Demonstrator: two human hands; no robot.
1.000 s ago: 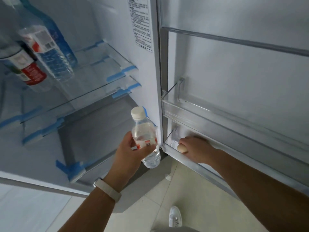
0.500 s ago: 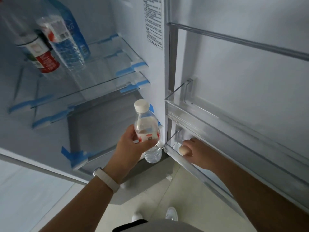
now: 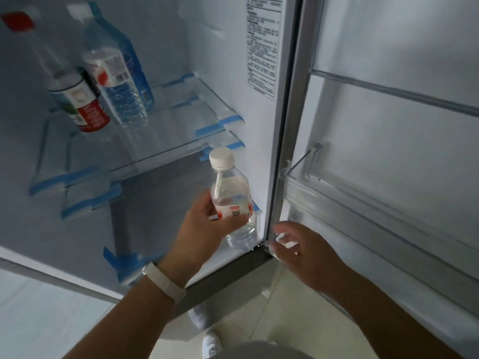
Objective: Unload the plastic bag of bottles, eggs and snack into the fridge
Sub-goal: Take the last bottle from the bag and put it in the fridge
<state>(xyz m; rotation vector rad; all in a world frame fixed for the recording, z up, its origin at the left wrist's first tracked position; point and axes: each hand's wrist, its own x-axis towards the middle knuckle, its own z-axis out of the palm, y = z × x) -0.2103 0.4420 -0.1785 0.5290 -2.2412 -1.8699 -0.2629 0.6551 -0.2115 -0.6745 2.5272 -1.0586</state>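
The left hand, with a white band on its wrist, has its fingers curled round a small clear plastic water bottle with a white screw cap. It grips the bottle at the red-and-white label and holds it almost upright in the air. The bottle is in front of the fridge opening, just beside the white right inner wall, and its cap is near the front edge of the lower glass shelf. Under this shelf the compartment gives open room to the left of the bottle.

The right hand hangs near the hinge-side corner of the clear plastic door bin. Its fingers are spread and blurred, and it seems to hold nothing.

On the upper glass shelf, at the left, three bottles stand close together: a red-capped bottle with a red and white label, a clear bottle with a white cap, and behind it a blue-labelled bottle. To their right the glass is free up to the blue-taped edge.

A printed white sticker is on the inner wall, but its writing, like the labels, is too small to read
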